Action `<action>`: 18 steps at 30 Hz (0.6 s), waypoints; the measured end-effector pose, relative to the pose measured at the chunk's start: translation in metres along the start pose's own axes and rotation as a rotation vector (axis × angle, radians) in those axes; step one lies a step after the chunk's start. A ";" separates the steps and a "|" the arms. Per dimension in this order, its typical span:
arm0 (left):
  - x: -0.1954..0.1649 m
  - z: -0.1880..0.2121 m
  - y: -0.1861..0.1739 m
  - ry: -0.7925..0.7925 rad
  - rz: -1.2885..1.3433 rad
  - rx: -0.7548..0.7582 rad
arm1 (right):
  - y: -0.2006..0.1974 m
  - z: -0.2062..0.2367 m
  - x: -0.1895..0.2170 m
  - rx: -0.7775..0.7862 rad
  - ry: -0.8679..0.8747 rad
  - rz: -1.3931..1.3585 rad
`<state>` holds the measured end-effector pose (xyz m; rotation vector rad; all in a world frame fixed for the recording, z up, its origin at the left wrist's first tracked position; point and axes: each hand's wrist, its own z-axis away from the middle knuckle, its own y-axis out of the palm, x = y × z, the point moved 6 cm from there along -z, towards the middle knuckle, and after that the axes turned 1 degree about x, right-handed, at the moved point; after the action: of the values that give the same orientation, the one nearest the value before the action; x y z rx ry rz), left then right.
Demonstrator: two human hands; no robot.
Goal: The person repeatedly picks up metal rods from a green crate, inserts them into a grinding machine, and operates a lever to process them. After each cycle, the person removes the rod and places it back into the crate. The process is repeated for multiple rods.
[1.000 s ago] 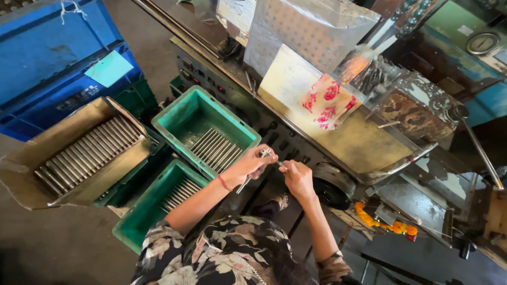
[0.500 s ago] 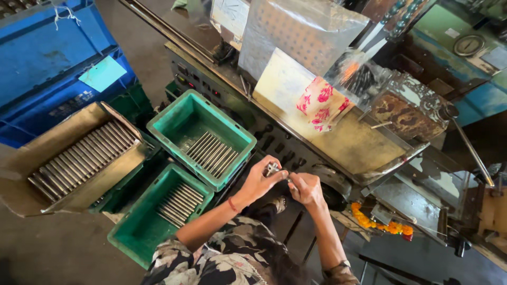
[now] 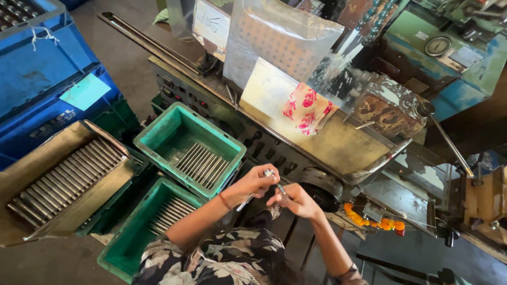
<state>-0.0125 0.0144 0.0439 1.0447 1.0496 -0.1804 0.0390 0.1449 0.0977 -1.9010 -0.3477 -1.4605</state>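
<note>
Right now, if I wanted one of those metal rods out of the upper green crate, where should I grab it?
Probably from above, pinching one rod near its middle or its nearer end. The rods lie flat, side by side on the floor of the green crate, so only their tops are free, and the crate's walls block any sideways approach.

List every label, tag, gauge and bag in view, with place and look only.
Paper tag: pale turquoise rectangle on the blue crate, left.
Plastic bag: clear, upright on the machine top.
Paper sheet: white, behind the bag.
Gauge: round pale dial, green machine, upper right.
</note>
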 end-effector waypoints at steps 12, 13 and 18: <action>0.018 -0.029 -0.018 -0.073 0.059 -0.210 | -0.020 0.009 -0.095 -0.238 0.214 -0.315; 0.016 -0.031 -0.020 -0.071 0.045 -0.198 | -0.019 0.008 -0.102 -0.295 0.196 -0.385; 0.013 -0.051 -0.023 -0.057 -0.001 -0.168 | -0.034 0.008 -0.105 -0.257 0.179 -0.416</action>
<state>-0.0511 0.0460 0.0150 0.8825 0.9964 -0.1198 -0.0096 0.1955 0.0124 -1.9528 -0.5140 -2.0192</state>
